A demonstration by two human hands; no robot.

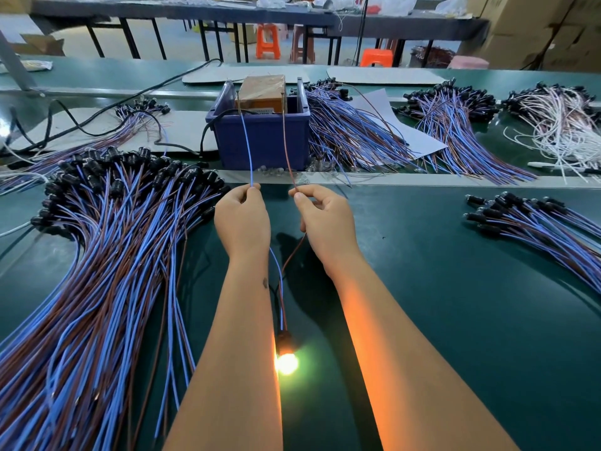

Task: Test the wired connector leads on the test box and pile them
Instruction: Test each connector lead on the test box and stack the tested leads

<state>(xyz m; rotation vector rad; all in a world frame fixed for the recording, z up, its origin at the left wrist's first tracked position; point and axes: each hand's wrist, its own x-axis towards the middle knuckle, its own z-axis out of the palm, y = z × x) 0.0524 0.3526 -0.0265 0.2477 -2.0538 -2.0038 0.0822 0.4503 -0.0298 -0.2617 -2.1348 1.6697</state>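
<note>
My left hand [242, 219] pinches the blue wire [247, 151] of one lead, and my right hand [325, 219] pinches its brown wire [287, 151]. Both wires run up to two upright pins on the test box [260, 92], a tan box sitting in a blue bin [263, 138]. The lead's black socket hangs between my forearms, and its lamp [287, 362] glows bright yellow-green. A large pile of blue and brown leads [107, 255] with black connectors lies to my left.
Another heap of leads [351, 131] lies right of the bin on white paper. A smaller bundle [533, 222] sits at the near right, and white-wired leads [559, 125] at the far right. Black power cables [97, 118] cross the left. The mat is dark green.
</note>
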